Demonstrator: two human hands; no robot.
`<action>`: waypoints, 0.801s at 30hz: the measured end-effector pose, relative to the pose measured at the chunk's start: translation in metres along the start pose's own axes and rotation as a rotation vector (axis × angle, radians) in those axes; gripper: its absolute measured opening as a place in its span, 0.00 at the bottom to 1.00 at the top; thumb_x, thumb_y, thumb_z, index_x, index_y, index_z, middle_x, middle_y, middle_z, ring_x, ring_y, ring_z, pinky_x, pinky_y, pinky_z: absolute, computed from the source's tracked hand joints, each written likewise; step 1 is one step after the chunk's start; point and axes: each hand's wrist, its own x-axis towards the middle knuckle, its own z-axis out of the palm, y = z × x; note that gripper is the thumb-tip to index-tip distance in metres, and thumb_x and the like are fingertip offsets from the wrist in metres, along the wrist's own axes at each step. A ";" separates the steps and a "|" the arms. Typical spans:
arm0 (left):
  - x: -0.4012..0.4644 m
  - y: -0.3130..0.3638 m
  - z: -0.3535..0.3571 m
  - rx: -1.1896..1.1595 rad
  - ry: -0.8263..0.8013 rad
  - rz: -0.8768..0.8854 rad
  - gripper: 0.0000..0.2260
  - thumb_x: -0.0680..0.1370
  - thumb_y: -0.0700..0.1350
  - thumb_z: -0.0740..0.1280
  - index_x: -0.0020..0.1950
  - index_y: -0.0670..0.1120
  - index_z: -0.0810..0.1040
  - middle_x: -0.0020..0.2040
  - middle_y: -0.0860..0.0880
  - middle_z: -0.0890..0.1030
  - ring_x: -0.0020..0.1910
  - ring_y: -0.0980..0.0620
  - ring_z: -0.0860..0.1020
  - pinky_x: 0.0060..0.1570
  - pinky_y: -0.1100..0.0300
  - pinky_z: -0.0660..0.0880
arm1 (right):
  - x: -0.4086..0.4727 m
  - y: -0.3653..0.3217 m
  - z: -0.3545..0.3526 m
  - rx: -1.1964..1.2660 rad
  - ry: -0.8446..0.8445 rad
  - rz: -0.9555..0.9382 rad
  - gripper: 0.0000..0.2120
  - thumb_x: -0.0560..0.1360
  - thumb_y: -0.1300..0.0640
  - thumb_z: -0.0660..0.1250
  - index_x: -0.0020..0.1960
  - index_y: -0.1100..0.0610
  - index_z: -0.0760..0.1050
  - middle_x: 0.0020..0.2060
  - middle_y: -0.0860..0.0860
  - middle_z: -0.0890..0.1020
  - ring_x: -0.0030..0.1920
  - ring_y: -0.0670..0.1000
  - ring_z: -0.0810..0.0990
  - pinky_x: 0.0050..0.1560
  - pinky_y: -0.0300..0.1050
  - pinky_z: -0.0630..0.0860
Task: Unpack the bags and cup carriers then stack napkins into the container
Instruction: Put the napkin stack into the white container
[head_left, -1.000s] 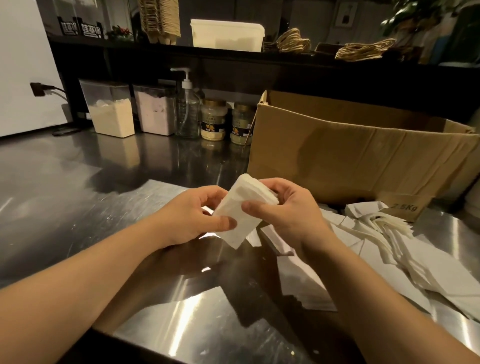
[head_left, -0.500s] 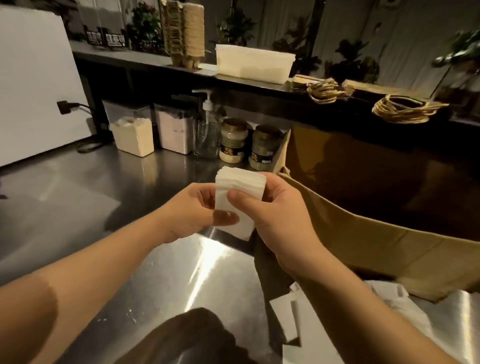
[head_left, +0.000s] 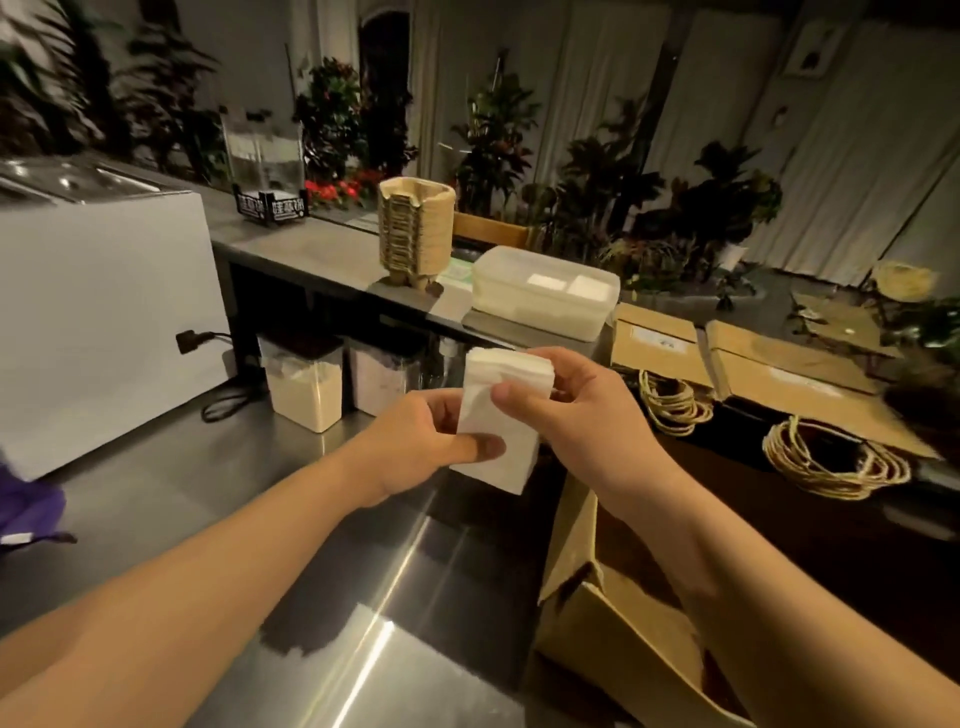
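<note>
Lifted higher — napkins between both hands

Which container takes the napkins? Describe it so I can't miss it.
Look along the raised shelf behind the steel counter. Right of the tall stack of brown cup carriers sits a low, wide, translucent white tub, the only plastic box up there.

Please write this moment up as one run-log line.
phase: carrying napkins | left hand: grips napkin stack | right hand: pinches stack top | container: on raised shelf, beyond stack
</note>
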 end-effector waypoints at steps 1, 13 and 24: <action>0.007 0.008 -0.006 0.008 -0.004 -0.010 0.12 0.77 0.42 0.74 0.56 0.56 0.79 0.46 0.62 0.86 0.50 0.64 0.83 0.46 0.70 0.78 | 0.011 -0.005 -0.004 -0.006 -0.004 0.008 0.13 0.75 0.48 0.75 0.58 0.42 0.79 0.49 0.35 0.83 0.50 0.36 0.82 0.44 0.34 0.79; 0.106 0.056 -0.078 0.085 0.005 -0.071 0.13 0.77 0.50 0.75 0.59 0.61 0.80 0.53 0.60 0.86 0.58 0.59 0.81 0.59 0.58 0.74 | 0.131 -0.041 -0.033 -0.072 0.089 0.039 0.15 0.73 0.49 0.76 0.58 0.48 0.81 0.51 0.45 0.86 0.54 0.48 0.84 0.57 0.53 0.82; 0.205 0.072 -0.107 0.122 0.076 -0.019 0.12 0.78 0.48 0.74 0.60 0.57 0.80 0.55 0.55 0.84 0.57 0.55 0.80 0.61 0.54 0.75 | 0.239 -0.036 -0.071 -0.214 0.099 -0.016 0.09 0.75 0.50 0.76 0.53 0.47 0.81 0.50 0.50 0.85 0.52 0.55 0.83 0.58 0.60 0.81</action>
